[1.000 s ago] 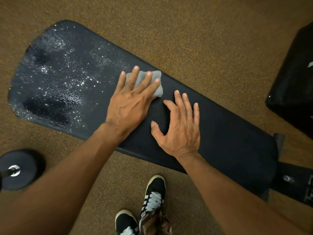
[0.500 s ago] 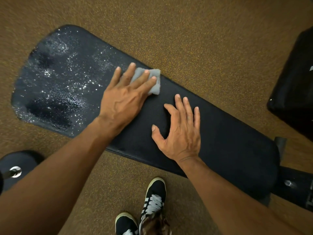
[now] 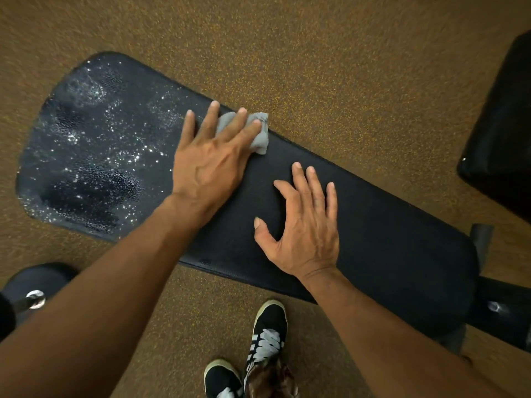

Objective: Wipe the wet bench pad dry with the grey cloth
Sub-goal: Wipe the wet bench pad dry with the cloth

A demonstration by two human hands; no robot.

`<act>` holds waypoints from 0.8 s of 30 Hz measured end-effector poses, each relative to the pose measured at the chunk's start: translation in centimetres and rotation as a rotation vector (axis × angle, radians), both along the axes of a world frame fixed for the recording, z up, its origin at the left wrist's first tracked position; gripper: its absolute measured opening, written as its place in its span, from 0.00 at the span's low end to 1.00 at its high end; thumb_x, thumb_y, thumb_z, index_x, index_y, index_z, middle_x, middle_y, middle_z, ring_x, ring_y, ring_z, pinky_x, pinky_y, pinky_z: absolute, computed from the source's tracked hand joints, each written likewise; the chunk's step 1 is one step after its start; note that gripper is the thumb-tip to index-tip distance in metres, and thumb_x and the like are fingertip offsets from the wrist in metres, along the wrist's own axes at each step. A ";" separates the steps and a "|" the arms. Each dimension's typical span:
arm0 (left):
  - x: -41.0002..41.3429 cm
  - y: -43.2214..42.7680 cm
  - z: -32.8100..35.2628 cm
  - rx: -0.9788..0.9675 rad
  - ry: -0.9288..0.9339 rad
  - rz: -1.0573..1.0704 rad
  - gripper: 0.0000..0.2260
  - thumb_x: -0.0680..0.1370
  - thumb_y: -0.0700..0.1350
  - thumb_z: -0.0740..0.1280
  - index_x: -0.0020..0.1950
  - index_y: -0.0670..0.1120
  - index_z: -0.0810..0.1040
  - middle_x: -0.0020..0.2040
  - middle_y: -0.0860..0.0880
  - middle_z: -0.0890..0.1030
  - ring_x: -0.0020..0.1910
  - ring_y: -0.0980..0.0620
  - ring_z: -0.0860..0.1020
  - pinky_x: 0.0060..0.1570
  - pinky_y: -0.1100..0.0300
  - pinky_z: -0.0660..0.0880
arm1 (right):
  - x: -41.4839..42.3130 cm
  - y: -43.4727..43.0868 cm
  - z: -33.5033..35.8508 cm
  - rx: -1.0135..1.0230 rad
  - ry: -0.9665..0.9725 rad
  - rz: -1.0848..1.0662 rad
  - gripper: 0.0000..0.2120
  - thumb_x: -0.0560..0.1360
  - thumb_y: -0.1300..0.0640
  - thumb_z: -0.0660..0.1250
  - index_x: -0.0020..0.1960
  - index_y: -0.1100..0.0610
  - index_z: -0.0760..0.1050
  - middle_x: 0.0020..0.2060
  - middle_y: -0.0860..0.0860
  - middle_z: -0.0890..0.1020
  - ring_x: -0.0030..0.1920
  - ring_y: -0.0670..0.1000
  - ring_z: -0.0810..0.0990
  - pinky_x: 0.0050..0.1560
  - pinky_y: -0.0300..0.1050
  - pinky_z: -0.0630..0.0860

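Caught mid-wipe: pressed cloth flat under left grip, fingers straight; braced right grip open-palmed on pad. Probably needed sweeping left over droplets.

Speckled brown rubber floor, dark equipment at right

The long black bench pad sits over a brown speckled floor. Its wide left end is covered in shiny water drops, and the rest looks dry. A grey cloth lies at the far edge near the middle, under the flat left hand. The right hand rests flat on the dry part, near the front edge.
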State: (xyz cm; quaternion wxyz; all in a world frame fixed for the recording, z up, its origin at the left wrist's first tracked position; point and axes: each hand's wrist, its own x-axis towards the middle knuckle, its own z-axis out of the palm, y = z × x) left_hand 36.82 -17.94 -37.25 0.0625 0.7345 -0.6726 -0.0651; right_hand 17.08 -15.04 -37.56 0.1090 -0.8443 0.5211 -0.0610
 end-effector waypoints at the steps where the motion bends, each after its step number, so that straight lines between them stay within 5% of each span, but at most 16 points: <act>1: -0.8 -0.7 0.1 0.020 0.038 0.056 0.19 0.87 0.52 0.54 0.78 0.54 0.68 0.79 0.49 0.68 0.80 0.35 0.60 0.77 0.34 0.54 | 0.0 0.0 0.0 0.000 0.002 0.001 0.32 0.72 0.37 0.63 0.71 0.53 0.69 0.78 0.55 0.61 0.80 0.56 0.54 0.76 0.65 0.53; 6: -2.5 -1.4 0.0 0.019 0.119 -0.018 0.18 0.85 0.51 0.56 0.74 0.52 0.74 0.75 0.48 0.73 0.79 0.35 0.63 0.75 0.33 0.58 | 0.0 -0.1 0.0 0.000 0.006 0.007 0.33 0.71 0.37 0.63 0.71 0.53 0.69 0.78 0.56 0.62 0.80 0.57 0.54 0.76 0.65 0.53; 10: 0.6 0.8 0.2 -0.028 -0.045 -0.215 0.19 0.85 0.52 0.58 0.75 0.52 0.73 0.73 0.49 0.76 0.76 0.36 0.68 0.74 0.32 0.61 | 0.0 -0.1 0.1 0.004 -0.004 0.004 0.33 0.71 0.37 0.63 0.71 0.53 0.69 0.78 0.56 0.62 0.80 0.57 0.54 0.75 0.65 0.53; 16: -2.1 -2.3 0.1 0.018 0.048 0.016 0.17 0.86 0.49 0.56 0.74 0.52 0.73 0.76 0.49 0.73 0.79 0.35 0.62 0.76 0.34 0.55 | 0.0 -0.1 0.0 0.010 0.001 0.001 0.33 0.71 0.37 0.63 0.71 0.53 0.69 0.78 0.55 0.61 0.80 0.57 0.54 0.76 0.65 0.52; 20: -2.7 -0.4 -0.3 -0.072 0.058 -0.169 0.18 0.82 0.45 0.61 0.71 0.50 0.77 0.71 0.47 0.78 0.75 0.36 0.70 0.72 0.36 0.66 | 0.0 -0.1 0.0 0.004 -0.008 0.007 0.33 0.71 0.37 0.63 0.70 0.54 0.70 0.78 0.56 0.62 0.79 0.57 0.55 0.75 0.65 0.53; 24: -0.2 1.9 0.0 -0.054 -0.068 -0.272 0.19 0.83 0.49 0.57 0.74 0.53 0.74 0.73 0.50 0.76 0.75 0.37 0.70 0.72 0.32 0.65 | -0.1 -0.1 0.1 0.002 -0.003 0.009 0.33 0.71 0.37 0.63 0.70 0.54 0.70 0.78 0.56 0.62 0.79 0.57 0.55 0.75 0.66 0.53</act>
